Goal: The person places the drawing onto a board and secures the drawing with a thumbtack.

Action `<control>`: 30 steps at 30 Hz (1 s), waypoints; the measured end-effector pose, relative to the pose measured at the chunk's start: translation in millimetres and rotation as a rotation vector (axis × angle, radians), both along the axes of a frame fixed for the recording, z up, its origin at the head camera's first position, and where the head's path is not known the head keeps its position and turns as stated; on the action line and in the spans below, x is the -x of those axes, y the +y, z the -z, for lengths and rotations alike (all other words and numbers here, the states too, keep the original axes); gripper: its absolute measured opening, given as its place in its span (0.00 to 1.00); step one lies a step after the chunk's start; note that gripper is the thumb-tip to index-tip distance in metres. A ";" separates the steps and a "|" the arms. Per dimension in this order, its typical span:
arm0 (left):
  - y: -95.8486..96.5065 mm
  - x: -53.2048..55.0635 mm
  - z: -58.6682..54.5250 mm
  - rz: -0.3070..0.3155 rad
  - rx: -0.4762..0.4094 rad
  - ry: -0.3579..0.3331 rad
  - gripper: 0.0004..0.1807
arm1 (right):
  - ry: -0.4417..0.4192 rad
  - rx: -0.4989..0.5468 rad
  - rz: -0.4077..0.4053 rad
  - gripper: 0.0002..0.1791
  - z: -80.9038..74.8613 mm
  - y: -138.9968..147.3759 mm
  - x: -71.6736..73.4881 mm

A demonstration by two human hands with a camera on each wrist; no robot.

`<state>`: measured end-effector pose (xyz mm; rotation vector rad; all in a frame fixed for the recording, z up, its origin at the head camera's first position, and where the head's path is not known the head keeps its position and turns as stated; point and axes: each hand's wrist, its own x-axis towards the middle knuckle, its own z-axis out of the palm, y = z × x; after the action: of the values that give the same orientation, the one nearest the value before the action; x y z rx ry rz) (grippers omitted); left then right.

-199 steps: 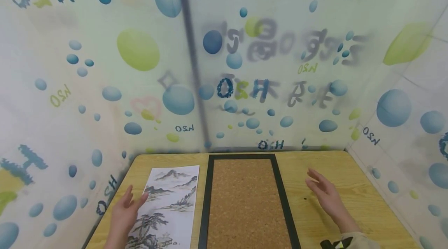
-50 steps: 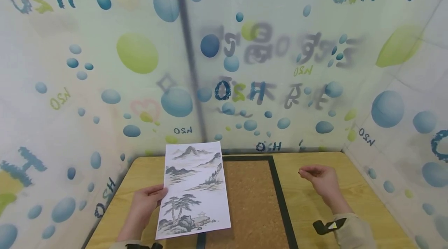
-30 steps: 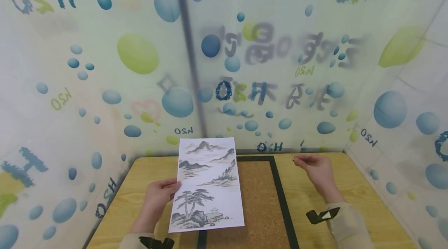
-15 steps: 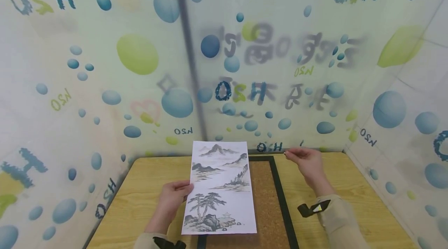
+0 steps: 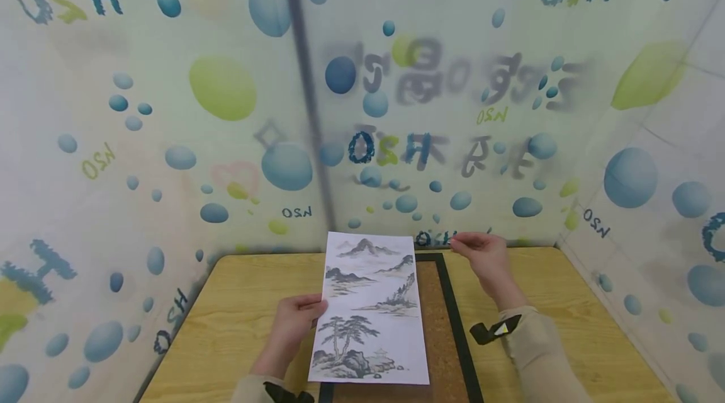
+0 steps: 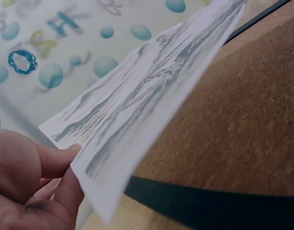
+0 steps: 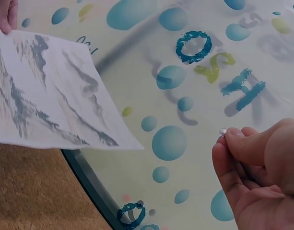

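Note:
My left hand (image 5: 294, 324) pinches the left edge of a paper sheet (image 5: 368, 302) printed with an ink landscape of mountains, pines and rocks. In the left wrist view the thumb (image 6: 60, 160) lies on the printed face, and the sheet is tilted above the cork board (image 6: 233, 110). Much of that black-framed board is hidden under the sheet in the head view. Right of the sheet's top corner, my right hand (image 5: 484, 264) is raised. Between its thumb and forefinger it pinches a small silvery pin (image 7: 222, 132), mostly hidden by the fingertips, apart from the paper.
The board lies on a wooden table (image 5: 255, 289), its black frame (image 5: 453, 315) showing along the right side. Behind and beside the table stand pale fabric walls (image 5: 481, 75) with printed blue and green bubbles.
The sheet has been lifted off the table and carried right over the board by my left hand. My right hand has picked up the small pin and moved left and up towards the sheet's top corner.

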<state>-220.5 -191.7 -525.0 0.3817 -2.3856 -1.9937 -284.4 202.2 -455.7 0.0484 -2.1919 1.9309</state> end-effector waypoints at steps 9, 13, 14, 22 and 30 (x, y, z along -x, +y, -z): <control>18.2 -1.9 5.1 0.046 0.011 0.015 0.17 | -0.013 0.008 -0.001 0.13 1.3 -12.0 6.4; 24.7 -1.9 9.4 0.050 0.035 -0.004 0.16 | -0.018 -0.002 -0.010 0.13 1.9 -16.8 8.0; 26.2 -1.5 10.4 0.044 0.041 -0.018 0.16 | -0.022 0.000 -0.013 0.13 2.1 -18.1 8.4; 34.9 0.2 13.4 0.002 0.034 -0.061 0.14 | -0.043 -0.002 -0.018 0.11 4.0 -28.5 15.8; 42.3 -1.1 21.1 0.022 0.029 -0.070 0.15 | -0.080 0.077 -0.022 0.10 7.6 -33.6 20.7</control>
<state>-219.4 -149.4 -546.1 0.4340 -2.4669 -1.9850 -305.1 168.6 -463.3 -0.0170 -2.1726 2.0612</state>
